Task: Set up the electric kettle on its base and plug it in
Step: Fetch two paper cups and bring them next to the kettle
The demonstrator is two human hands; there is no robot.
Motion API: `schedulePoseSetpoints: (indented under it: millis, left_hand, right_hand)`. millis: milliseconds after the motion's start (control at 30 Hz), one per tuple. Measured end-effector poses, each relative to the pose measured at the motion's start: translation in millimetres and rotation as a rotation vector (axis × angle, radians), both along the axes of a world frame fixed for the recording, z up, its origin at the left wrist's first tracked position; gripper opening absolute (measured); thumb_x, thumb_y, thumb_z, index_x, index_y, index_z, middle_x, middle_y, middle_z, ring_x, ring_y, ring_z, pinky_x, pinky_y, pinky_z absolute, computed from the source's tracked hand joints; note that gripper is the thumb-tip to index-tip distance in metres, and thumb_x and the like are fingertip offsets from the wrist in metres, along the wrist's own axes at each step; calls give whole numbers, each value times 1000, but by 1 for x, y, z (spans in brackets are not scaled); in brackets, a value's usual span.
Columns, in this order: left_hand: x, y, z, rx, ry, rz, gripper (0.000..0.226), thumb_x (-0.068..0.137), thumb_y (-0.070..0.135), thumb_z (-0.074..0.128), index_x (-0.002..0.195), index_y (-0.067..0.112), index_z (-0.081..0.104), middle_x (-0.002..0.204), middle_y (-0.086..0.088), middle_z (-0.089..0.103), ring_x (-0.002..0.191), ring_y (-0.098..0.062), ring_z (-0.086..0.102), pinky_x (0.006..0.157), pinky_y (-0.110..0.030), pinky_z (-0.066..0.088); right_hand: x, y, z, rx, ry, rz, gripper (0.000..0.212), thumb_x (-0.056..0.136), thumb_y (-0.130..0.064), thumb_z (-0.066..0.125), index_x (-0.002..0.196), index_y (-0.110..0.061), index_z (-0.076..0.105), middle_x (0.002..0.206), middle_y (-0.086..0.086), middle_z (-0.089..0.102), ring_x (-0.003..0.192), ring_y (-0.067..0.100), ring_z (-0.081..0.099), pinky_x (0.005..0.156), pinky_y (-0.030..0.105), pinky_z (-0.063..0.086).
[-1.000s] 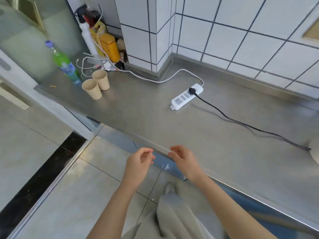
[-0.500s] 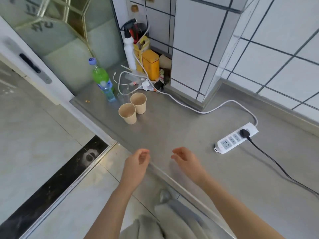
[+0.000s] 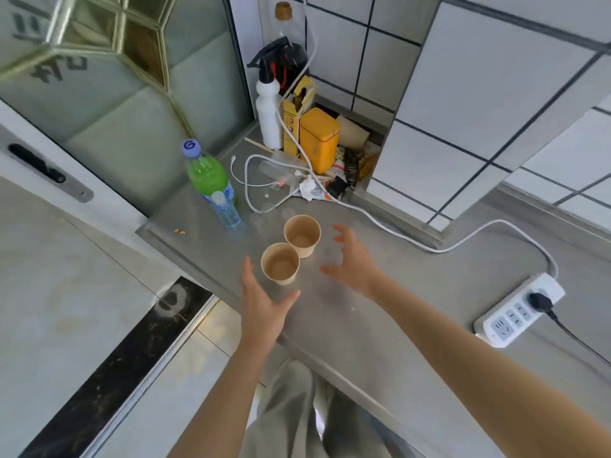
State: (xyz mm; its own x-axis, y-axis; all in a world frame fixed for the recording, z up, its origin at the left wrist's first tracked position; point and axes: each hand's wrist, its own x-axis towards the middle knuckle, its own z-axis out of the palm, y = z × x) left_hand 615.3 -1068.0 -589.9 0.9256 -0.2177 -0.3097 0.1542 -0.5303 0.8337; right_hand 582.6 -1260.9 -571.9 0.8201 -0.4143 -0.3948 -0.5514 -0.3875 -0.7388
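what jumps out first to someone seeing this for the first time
Two open hands, left hand and right hand, flank two empty paper cups near the steel counter's front edge. Right of them lies a white power strip with a black plug in it; a green bottle stands behind left.

The black cord point(image 3: 575, 337) from the power strip point(image 3: 515, 312) runs off the right edge; packets point(image 3: 355, 163) behind the yellow tin point(image 3: 318, 138), upper centre, are unreadable.
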Motion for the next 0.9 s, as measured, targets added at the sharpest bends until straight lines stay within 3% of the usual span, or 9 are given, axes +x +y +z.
schedulePoseSetpoints:
  millis: [200, 333, 467, 600, 633, 700, 800, 900]
  left_hand:
    - [44, -5, -16, -104, 63, -221, 124, 59, 20, 94, 154, 27, 14, 142, 2, 48, 131, -17, 49, 110, -35, 39]
    - [57, -3, -29, -89, 27, -329, 116, 56, 25, 94, 148, 35, 24, 138, 3, 54, 123, -13, 53, 101, -26, 40]
    - [61, 0, -35, -98, -2, -326, 102, 57, 29, 94, 139, 36, 34, 124, 12, 59, 109, -7, 57, 91, -23, 43]
    - [64, 4, -35, -108, -40, -322, 83, 57, 27, 94, 121, 34, 41, 105, 28, 58, 93, 0, 57, 79, -17, 45]
    - [67, 5, -35, -108, -44, -331, 80, 57, 27, 94, 117, 36, 42, 103, 29, 58, 91, 4, 58, 76, -12, 45]
    - [73, 8, -34, -118, -45, -330, 76, 57, 26, 94, 113, 40, 44, 102, 29, 60, 94, 11, 58, 74, -4, 44]
    - [81, 8, -31, -147, -52, -333, 75, 57, 25, 94, 115, 36, 48, 108, 24, 62, 100, 6, 60, 78, -6, 46]
    - [81, 4, -24, -169, -77, -381, 75, 56, 24, 94, 115, 36, 49, 107, 23, 63, 98, 5, 60, 77, -4, 45]
  right_hand:
    - [50, -10, -16, -15, 103, 106, 104, 68, -11, 86, 151, -14, 23, 149, 12, 41, 137, 27, 40, 108, 35, 33]
    - [59, -9, -23, 109, 32, 92, 91, 62, -4, 90, 139, -10, 41, 133, 6, 52, 123, 19, 50, 96, 22, 38]
    - [60, -3, -22, 145, -5, 52, 84, 61, -9, 92, 131, -9, 46, 129, 10, 57, 116, 21, 55, 99, 35, 46]
    - [57, 1, -21, 169, 2, 14, 68, 60, -9, 92, 110, -23, 49, 105, -8, 59, 93, 0, 60, 75, 7, 46]
    - [55, 3, -20, 181, 15, -8, 68, 61, -10, 92, 110, -23, 48, 103, -11, 58, 91, 0, 59, 72, 6, 46]
    - [49, 5, -21, 211, 35, -70, 73, 63, -12, 91, 120, -15, 47, 110, -4, 59, 97, 7, 59, 79, 15, 50]
    - [35, 8, -20, 247, 45, -216, 75, 68, -12, 87, 129, -9, 44, 123, 7, 59, 109, 21, 58, 94, 35, 49]
    - [9, 12, -18, 287, 34, -348, 72, 71, -9, 85, 130, -7, 43, 120, 8, 57, 105, 19, 56, 84, 29, 45]
